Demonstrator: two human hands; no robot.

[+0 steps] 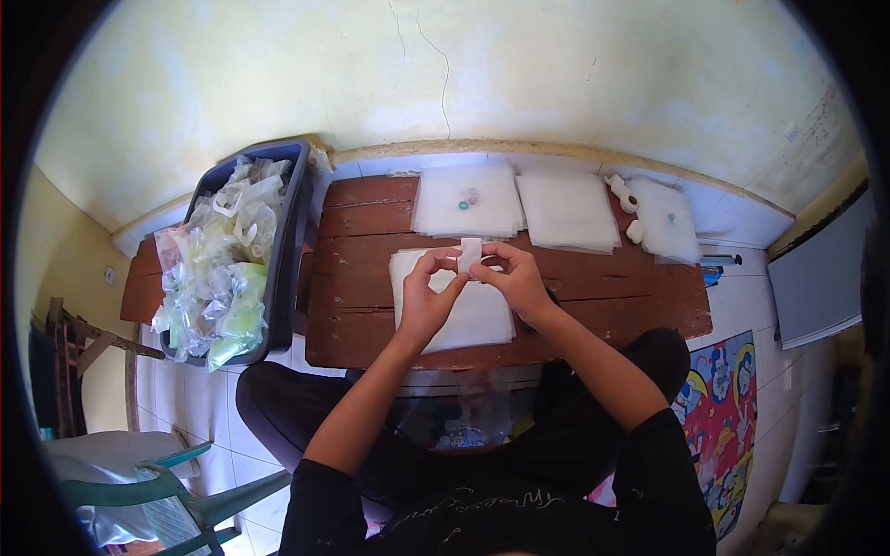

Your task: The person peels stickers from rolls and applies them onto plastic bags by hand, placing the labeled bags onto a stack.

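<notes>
The left hand (428, 304) and the right hand (521, 285) are close together, each with thumb and fingers bent in a pinch on a small, flat white strip (471, 252). The strip stands roughly upright between the two sets of fingertips, its upper end showing above them; any print on it is too small to make out.

Below both hands, a stack of whitish translucent plastic sheets (468, 320) lies on the reddish-brown wooden worktop (357, 320), near its front edge. Beyond the hands, a second stack of translucent sheets (445, 199) carries a few small, round coloured pieces (465, 204). Just to its right, beyond the right hand, lies a third sheet stack (567, 208).

Farther to the right of the right hand are small white rolls (625, 195), next to a fourth sheet stack (669, 232) with a small greenish piece (671, 218) on it.

Well to the left of the left hand, a dark blue-grey plastic tub (291, 241) is heaped with crumpled clear and pale-coloured plastic bags (227, 241). Nearer the body on that side is a green plastic chair (236, 496); to the right of the right forearm, a colourful patterned mat (718, 398) covers part of the floor.
</notes>
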